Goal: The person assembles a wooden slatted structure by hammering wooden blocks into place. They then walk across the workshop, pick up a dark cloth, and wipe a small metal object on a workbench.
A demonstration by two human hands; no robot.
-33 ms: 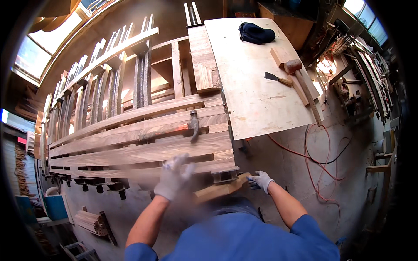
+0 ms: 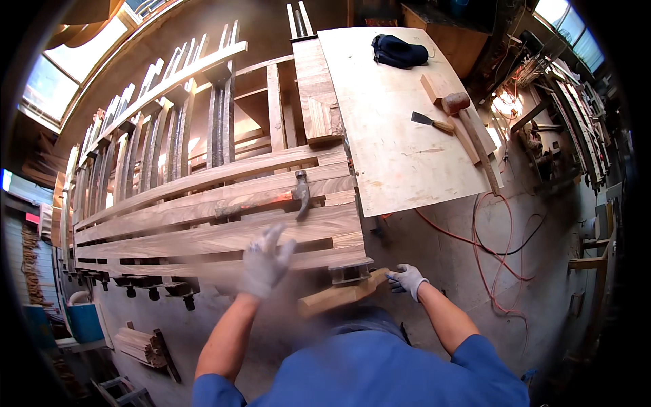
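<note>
My left hand [image 2: 266, 263], in a pale work glove, hovers over the near edge of the slatted wooden panel [image 2: 224, 239] with its fingers apart and nothing in them. The fingers of my right hand [image 2: 407, 281], gloved too, are closed round the narrow end of a tapered wooden piece [image 2: 339, 297]. This piece lies low between my body and the panel's near right corner, just below a dark metal clamp end [image 2: 350, 273]. On the slats rests a claw hammer [image 2: 302, 195], its worn, orange-stained handle pointing left.
Long bar clamps [image 2: 217, 129] stretch away behind the panel. At the right, a plywood sheet [image 2: 380, 156] carries a dark cap [image 2: 400, 52], a putty knife [image 2: 432, 123], a mallet [image 2: 473, 132] and wood blocks. Red and black hoses [image 2: 502, 271] loop across the floor.
My left hand has risen a little, away from my body, with its fingers more upright. My right hand and the wooden piece stay almost where they were.
</note>
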